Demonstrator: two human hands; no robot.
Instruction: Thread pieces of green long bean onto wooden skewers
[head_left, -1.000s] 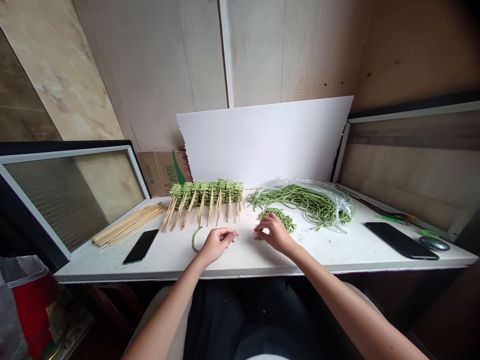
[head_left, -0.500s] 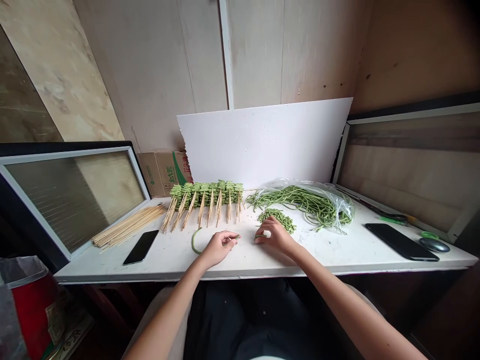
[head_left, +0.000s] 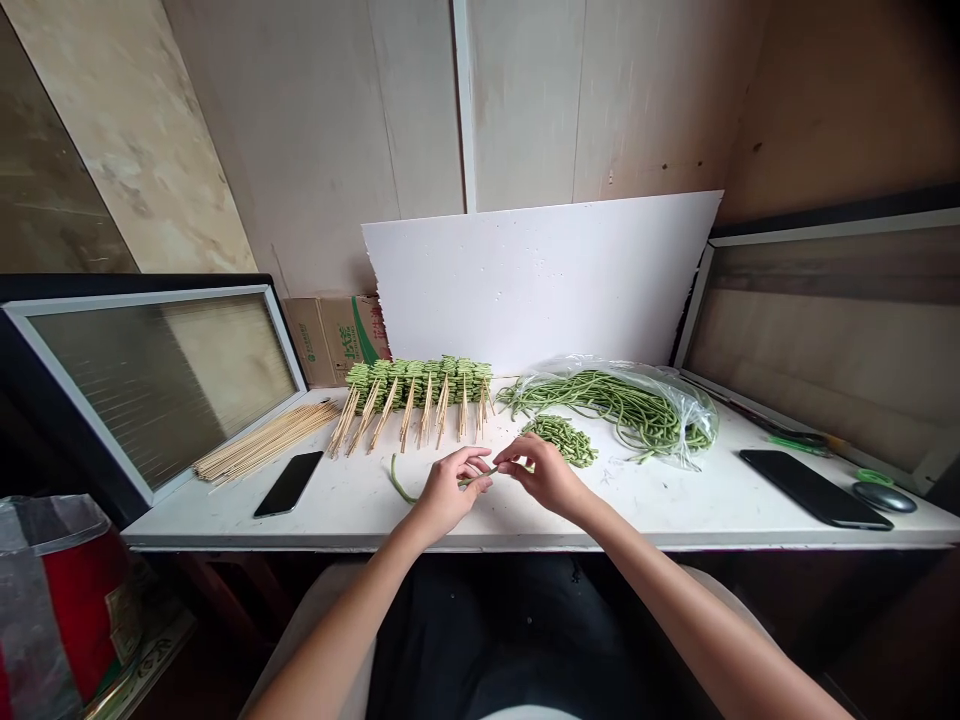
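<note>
A long green bean (head_left: 400, 480) runs through my left hand (head_left: 450, 488), its curved tail resting on the table to the left. My left fingers are closed around it. At the bean's other end, my right hand (head_left: 544, 475) pinches the tip between thumb and fingers, close to the left fingertips. Just behind my right hand lies a pile of short cut bean pieces (head_left: 568, 440). Further back, a clear plastic bag (head_left: 686, 405) holds many whole long beans (head_left: 600, 395). Skewered bean pieces (head_left: 412, 380) are stacked at the back, sticks pointing toward me.
Bare bamboo skewers (head_left: 259, 445) lie at the left beside a phone (head_left: 289, 485). Another phone (head_left: 814, 488) and a rounded dark object (head_left: 885, 497) are at the right. A white board (head_left: 540, 285) stands behind, with framed panels on both sides.
My right hand has moved left from beside the cut pieces and now meets the bean's end at my left hand. The view has shifted slightly.
</note>
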